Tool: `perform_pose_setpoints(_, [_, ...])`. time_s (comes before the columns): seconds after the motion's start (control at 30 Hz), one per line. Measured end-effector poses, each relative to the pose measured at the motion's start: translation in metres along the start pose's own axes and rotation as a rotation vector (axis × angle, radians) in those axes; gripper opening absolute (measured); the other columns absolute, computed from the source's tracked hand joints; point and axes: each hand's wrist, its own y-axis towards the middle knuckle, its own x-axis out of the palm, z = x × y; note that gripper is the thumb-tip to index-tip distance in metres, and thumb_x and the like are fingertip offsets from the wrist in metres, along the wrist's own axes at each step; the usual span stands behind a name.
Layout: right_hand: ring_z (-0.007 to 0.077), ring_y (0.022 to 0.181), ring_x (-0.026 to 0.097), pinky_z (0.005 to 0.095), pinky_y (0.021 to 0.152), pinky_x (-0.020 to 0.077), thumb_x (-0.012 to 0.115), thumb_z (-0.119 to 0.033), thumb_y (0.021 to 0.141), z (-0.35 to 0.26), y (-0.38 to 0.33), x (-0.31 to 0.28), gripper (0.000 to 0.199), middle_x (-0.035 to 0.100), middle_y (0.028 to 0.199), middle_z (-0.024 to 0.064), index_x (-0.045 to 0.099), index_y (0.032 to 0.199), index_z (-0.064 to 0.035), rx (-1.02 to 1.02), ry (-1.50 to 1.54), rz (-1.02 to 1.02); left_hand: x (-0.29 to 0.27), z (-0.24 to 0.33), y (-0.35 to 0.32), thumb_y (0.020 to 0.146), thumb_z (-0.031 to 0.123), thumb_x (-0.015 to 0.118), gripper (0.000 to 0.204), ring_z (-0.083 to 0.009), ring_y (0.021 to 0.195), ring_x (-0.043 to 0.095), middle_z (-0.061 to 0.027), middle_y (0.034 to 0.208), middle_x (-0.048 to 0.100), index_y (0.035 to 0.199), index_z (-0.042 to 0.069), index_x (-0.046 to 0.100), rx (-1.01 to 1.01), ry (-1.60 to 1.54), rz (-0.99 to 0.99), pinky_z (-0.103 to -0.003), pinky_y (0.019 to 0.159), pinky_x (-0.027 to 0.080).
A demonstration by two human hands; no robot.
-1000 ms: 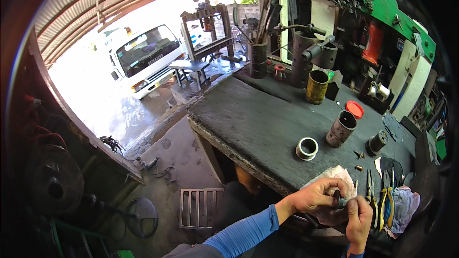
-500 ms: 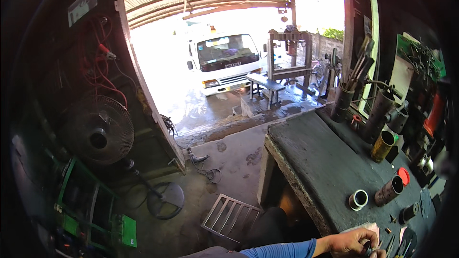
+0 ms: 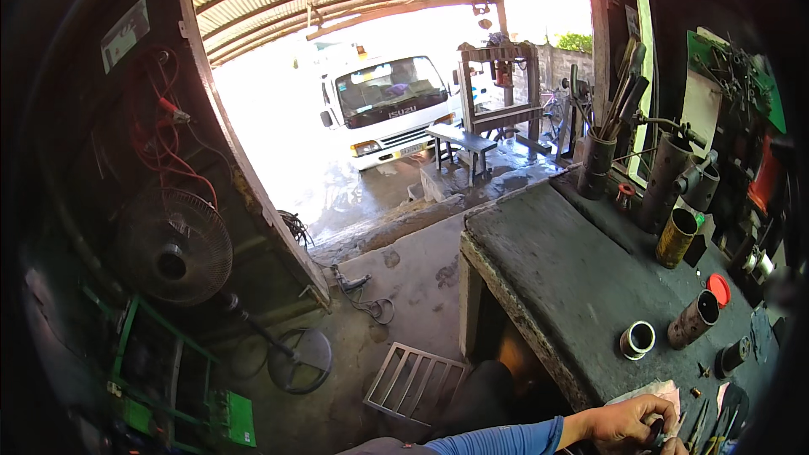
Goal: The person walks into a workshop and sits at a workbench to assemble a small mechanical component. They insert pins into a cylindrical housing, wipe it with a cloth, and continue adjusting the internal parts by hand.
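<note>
My left hand (image 3: 628, 420), its arm in a blue sleeve, is at the near edge of the dark workbench (image 3: 539, 261). Its fingers are bent closed around a small dark piece (image 3: 656, 433), mostly hidden by them. A bit of skin at the picture's lower edge beside it may be my right hand (image 3: 673, 446); its fingers cannot be made out. Under and beyond the left hand lies a pale cloth or paper (image 3: 661, 391). Slim hand tools (image 3: 718, 436) lie to the right, near a small brass-coloured piece (image 3: 695, 392).
On the bench stand a metal ring (image 3: 638, 339), a rusty tube (image 3: 693, 320), a dark cylinder (image 3: 733, 356), a red lid (image 3: 718, 290) and a yellow can (image 3: 677, 238). A metal grate (image 3: 415, 382), a corded drill (image 3: 350, 280) and a fan (image 3: 173, 248) stand or lie leftward. Outside is a truck (image 3: 392, 109).
The view has shifted a little, so the bench things appear slightly further right. My left hand stays closed at the same spot by the cloth.
</note>
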Motion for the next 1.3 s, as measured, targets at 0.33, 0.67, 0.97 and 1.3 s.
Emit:
perform_pose_setpoints(0.33, [0.0092, 0.066, 0.055, 0.0237, 0.059, 0.0426, 0.055, -0.017, 0.108, 0.016, 0.005, -0.001, 0.020, 0.065, 0.082, 0.0028, 0.065, 0.109, 0.0009, -0.006, 0.021, 0.017, 0.002, 0.012, 0.007, 0.082, 0.004, 0.081, 0.018, -0.0200, 0.093, 0.066, -0.0097, 0.096, 0.071, 0.097, -0.001, 0.073, 0.304, 0.308, 0.001, -0.033, 0.080, 0.054])
perform_pose_setpoints(0.67, [0.0073, 0.060, 0.046, 0.0238, 0.054, 0.0355, 0.056, -0.023, 0.109, -0.012, -0.001, 0.016, 0.027, 0.056, 0.072, -0.0018, 0.068, 0.102, 0.0008, 0.024, 0.125, 0.165, -0.005, 0.002, 0.008, 0.081, -0.003, 0.075, 0.022, -0.0162, 0.095, 0.065, -0.0067, 0.099, 0.069, 0.101, 0.001, 0.069, 0.221, 0.204, -0.034, -0.030, 0.084, 0.053])
perform_pose_setpoints(0.97, [0.0097, 0.068, 0.052, 0.0252, 0.059, 0.0406, 0.056, -0.025, 0.108, -0.002, -0.001, 0.011, 0.034, 0.062, 0.080, 0.0020, 0.067, 0.109, 0.0069, 0.025, 0.061, 0.130, -0.005, 0.007, 0.008, 0.081, -0.001, 0.080, 0.020, -0.0185, 0.095, 0.066, -0.0096, 0.099, 0.071, 0.100, -0.001, 0.073, 0.246, 0.352, 0.011, -0.032, 0.083, 0.054])
perform_pose_setpoints(1.3, [0.0085, 0.065, 0.051, 0.0243, 0.057, 0.0405, 0.057, -0.026, 0.108, -0.018, -0.004, 0.015, 0.036, 0.062, 0.083, 0.0017, 0.065, 0.122, 0.0070, 0.027, 0.073, 0.143, -0.002, 0.016, 0.009, 0.079, 0.000, 0.080, 0.021, -0.0199, 0.093, 0.066, -0.0097, 0.098, 0.071, 0.099, 0.000, 0.074, 0.363, 0.549, 0.000, -0.033, 0.081, 0.055])
